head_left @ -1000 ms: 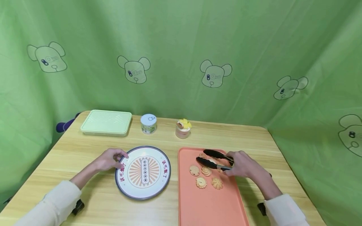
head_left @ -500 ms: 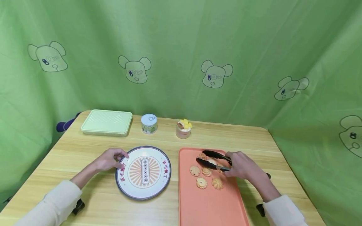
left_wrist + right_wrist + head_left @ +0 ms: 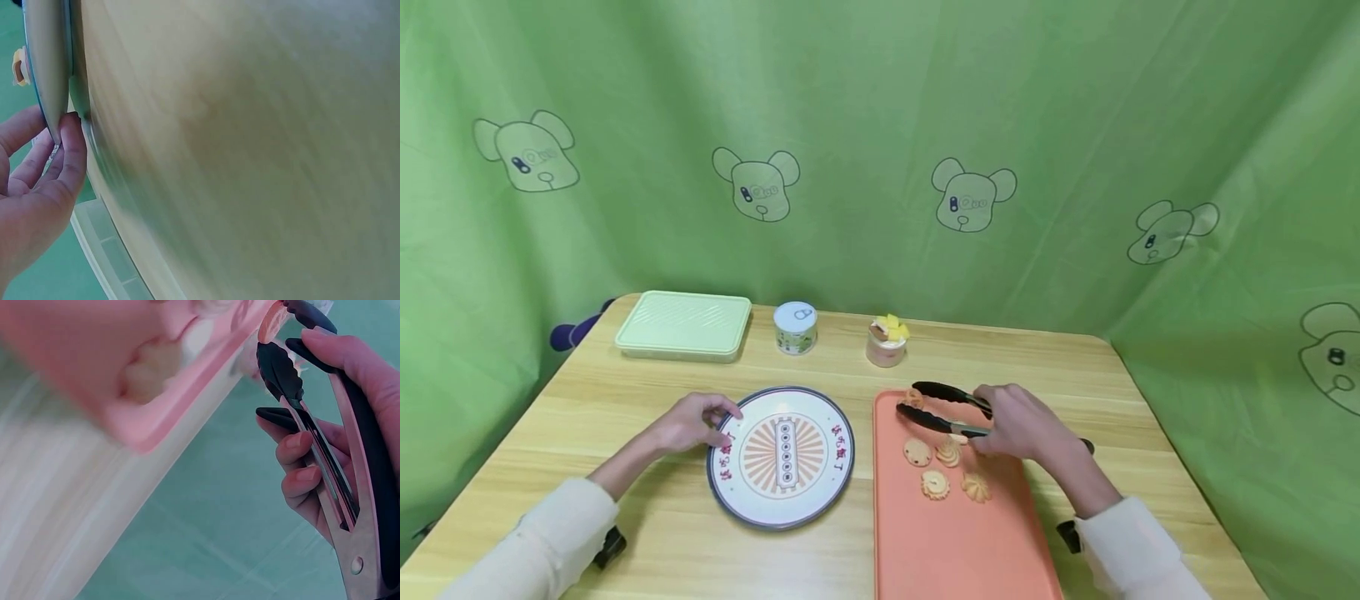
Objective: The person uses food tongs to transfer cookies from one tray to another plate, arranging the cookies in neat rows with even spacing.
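In the head view my left hand [image 3: 696, 422] pinches the left rim of a white plate [image 3: 752, 504] with a dark blue edge. The left wrist view shows the thumb and fingers on opposite faces of that rim. My right hand [image 3: 1018, 423] grips metal tongs with black tips [image 3: 934, 418] over a coral-pink tray [image 3: 955, 550]. Between the tong tips is a ring-like orange-brown cookie [image 3: 272, 324], near the tray's far left corner. Several cookies lie on the tray, including a round dotted one [image 3: 917, 452] and a swirled one [image 3: 948, 454]; the right hand and tongs partly hide others.
Along the table's back stand a pale green lidded box [image 3: 685, 323], a white-topped can [image 3: 795, 328] and a small dessert cup [image 3: 886, 343] with yellow pieces on top. A green curtain [image 3: 865, 100] hangs behind the wooden table [image 3: 1037, 358].
The right hand and tongs have moved left and slightly away from me, carrying the ring-like cookie from among the others towards the tray's far left corner. My left hand stays on the plate.
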Available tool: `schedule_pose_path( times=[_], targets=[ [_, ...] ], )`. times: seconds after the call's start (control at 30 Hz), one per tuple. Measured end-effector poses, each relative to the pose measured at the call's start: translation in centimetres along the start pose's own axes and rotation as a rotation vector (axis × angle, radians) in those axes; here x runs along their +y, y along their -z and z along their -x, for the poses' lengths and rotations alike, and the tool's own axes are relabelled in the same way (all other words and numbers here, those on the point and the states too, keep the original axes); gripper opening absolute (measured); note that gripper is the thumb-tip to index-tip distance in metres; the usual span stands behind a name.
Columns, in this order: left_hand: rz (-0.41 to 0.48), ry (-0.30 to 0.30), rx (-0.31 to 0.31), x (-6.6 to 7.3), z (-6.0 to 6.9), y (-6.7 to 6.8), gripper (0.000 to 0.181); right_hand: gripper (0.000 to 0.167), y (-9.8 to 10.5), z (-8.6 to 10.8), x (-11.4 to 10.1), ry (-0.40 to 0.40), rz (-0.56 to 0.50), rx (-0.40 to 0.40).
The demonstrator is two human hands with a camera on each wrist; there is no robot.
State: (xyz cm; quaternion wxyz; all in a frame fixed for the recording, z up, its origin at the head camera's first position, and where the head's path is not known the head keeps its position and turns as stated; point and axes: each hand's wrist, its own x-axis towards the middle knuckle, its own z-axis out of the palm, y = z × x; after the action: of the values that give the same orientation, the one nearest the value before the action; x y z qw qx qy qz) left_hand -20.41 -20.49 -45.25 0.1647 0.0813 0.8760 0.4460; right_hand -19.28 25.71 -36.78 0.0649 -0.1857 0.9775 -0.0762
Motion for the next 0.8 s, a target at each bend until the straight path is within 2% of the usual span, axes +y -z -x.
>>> schedule_pose_path(
  times=[0.2,0.33,0.63,0.8],
  targets=[
    [-0.016,-0.007,0.003,0.0,-0.1,0.0,0.037,0.063,0.2,-2.2,-3.4,0.047,0.011,0.005],
    [-0.017,-0.015,0.003,0.1,0.0,0.0,0.038,0.049,-0.1,-3.8,-5.6,0.069,0.011,-0.005],
    [-0.006,-0.026,-0.009,0.2,0.0,0.2,0.039,0.052,-1.8,-6.7,-9.4,0.127,-0.007,-0.009],
    [-0.012,-0.027,-0.012,0.1,0.0,0.2,0.039,0.056,-2.7,-7.7,-11.4,0.166,0.023,-0.024]
  ],
)
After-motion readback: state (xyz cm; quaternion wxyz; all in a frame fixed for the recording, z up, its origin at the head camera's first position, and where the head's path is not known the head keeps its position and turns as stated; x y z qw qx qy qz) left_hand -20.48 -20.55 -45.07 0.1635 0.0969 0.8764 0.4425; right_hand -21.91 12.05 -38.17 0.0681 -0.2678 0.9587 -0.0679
